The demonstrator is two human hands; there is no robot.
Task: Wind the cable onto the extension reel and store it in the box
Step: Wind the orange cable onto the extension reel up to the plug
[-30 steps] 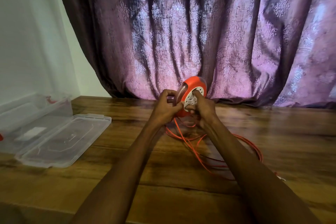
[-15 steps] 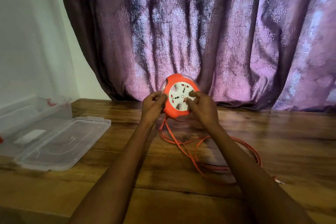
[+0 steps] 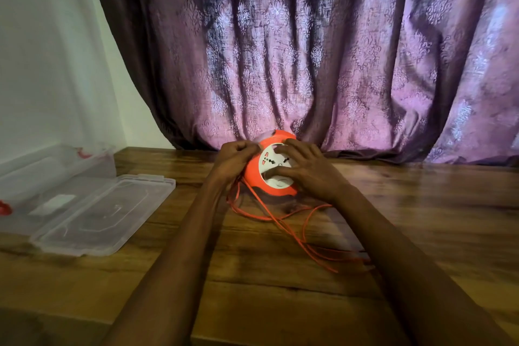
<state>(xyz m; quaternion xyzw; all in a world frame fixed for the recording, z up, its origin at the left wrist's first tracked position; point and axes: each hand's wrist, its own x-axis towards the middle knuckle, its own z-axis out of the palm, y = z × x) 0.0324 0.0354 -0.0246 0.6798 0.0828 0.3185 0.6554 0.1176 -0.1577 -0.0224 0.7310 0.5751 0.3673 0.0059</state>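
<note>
Left hand (image 3: 234, 160) fingers seemingly grip reel (image 3: 254, 177); right hand (image 3: 304, 170) lies flat, hiding it.

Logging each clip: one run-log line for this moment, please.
stage: winding | left hand: grips reel edge | right hand: on reel face | cable: mostly loose | box: open

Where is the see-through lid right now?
The clear lid lies flat on the wooden table at the left of the head view, just in front of the clear box and well left of the orange reel.
</note>
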